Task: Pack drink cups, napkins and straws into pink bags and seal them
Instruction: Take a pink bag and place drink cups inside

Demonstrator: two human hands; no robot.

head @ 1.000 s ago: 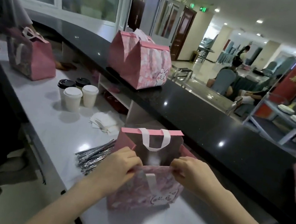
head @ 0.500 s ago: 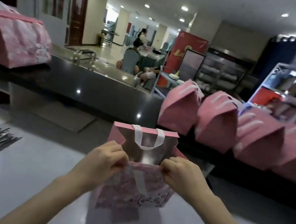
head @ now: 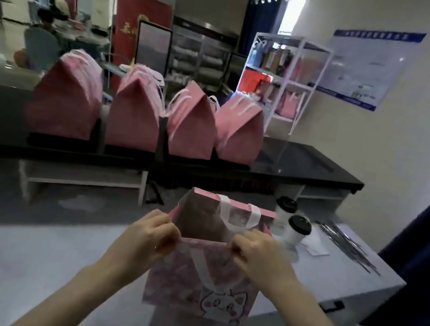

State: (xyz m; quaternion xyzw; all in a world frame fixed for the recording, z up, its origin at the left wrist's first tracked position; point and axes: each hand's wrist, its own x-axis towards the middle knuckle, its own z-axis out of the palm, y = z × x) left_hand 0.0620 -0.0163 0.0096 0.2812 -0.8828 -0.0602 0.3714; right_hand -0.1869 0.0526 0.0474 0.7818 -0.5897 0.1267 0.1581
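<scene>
Pink cat-print bag [head: 200, 281] with white strap handles stands mouth-open on the grey surface [head: 24, 259], right in front of the person. Left hand [head: 146, 236] and right hand [head: 258, 254] each pinch the near top rim, fingers [head: 165, 235] curled tight on the edge, thumbs hidden.

Change: same grip as half a second ago, but the view has swung right. The earlier straw pile is out of frame and a fresh supply now sits just right of the bag. Judged: bag opened and ready to fill, nothing loaded yet. Inside shows silvery lining only; the bottom is hidden behind the near wall.

Two white paper cups with black lids [head: 297, 232], a white napkin [head: 316, 246] and a fan of silver-wrapped straws [head: 347, 243] lie on the surface near it.

Behind, four closed pink bags [head: 136, 116] stand in a row on the black raised surface [head: 307, 160], tops folded shut, contents not visible.
</scene>
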